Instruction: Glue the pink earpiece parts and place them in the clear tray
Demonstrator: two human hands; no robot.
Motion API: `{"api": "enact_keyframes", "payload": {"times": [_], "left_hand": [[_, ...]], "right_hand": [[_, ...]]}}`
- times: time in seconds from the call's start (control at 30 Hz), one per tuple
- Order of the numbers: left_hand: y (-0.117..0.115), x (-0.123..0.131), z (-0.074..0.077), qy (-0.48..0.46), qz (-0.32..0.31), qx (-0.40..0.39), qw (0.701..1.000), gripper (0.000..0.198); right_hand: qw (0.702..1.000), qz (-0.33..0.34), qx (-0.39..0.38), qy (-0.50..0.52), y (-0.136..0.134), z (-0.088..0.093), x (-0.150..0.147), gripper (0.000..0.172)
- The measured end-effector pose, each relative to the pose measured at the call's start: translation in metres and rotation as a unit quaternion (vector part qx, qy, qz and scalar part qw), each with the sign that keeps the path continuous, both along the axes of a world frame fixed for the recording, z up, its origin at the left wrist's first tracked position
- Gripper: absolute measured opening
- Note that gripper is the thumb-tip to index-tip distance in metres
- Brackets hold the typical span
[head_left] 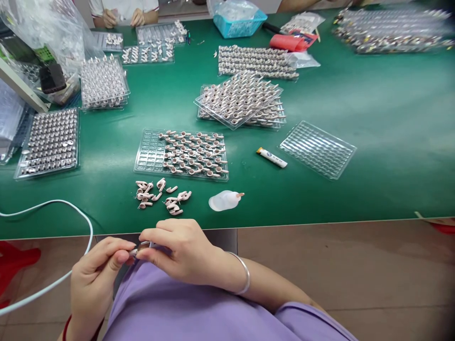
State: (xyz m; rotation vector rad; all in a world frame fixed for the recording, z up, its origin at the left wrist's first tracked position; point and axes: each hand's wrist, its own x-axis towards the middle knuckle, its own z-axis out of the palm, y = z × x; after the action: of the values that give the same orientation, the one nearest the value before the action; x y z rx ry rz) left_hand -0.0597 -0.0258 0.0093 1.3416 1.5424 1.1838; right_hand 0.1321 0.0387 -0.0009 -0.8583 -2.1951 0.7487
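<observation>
Green counter (pixel 391 142), pale pink loose parts (pixel 175 208) toward the near edge
Beside them, a translucent white bottle (pixel 223 201) has an orange-brown tip (pixel 241 194); a dark-printed white tube (pixel 273 157) is yellow-orange-capped; a far-edge basket (pixel 237 29) is bright blue.

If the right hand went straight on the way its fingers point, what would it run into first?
Past the small piece at its fingertips, the right hand would probably meet the left hand first, whose thumb and forefinger tips lie close in that line, though depth is unclear.
</observation>
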Motion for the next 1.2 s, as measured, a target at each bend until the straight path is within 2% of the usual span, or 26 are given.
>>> {"api": "enact_keyframes", "payload": {"times": [0.27,0.67,1.2], "left_hand": [[-0.004,0.0,-0.007,-0.016,0.003,-0.001,1.0,0.009],[-0.005,-0.002,-0.011,-0.016,0.002,0.008,1.0,0.011],[-0.002,0.003,0.0,0.016,0.004,0.017,1.0,0.008]], "right_hand": [[1.0,0.006,-0.009,0.006,-0.001,0.001,0.001,0.03],[1.0,0.002,-0.003,0.011,0.0,0.001,0.001,0.03],[1.0,-0.006,0.016,-0.003,-0.001,0.0,0.001,0.033]]}}
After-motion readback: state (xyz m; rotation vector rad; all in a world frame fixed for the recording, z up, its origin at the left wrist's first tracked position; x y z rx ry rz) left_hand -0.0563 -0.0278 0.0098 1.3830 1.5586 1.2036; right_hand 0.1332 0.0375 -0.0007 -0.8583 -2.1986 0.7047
